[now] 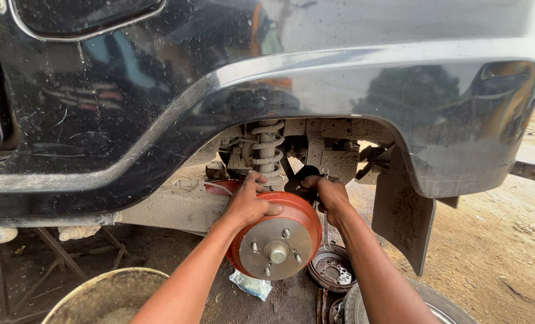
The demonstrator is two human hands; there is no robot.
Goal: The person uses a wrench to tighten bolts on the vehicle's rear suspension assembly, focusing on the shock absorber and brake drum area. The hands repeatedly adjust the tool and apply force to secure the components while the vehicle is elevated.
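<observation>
Metal dish point(332, 268) holds small parts

Soft daylight, glossy reflections on bodywork, wheel arch shadowed, sharp focus.

Brake drum point(278, 235) matt red-painted metal; car body point(159, 90) glossy.
</observation>
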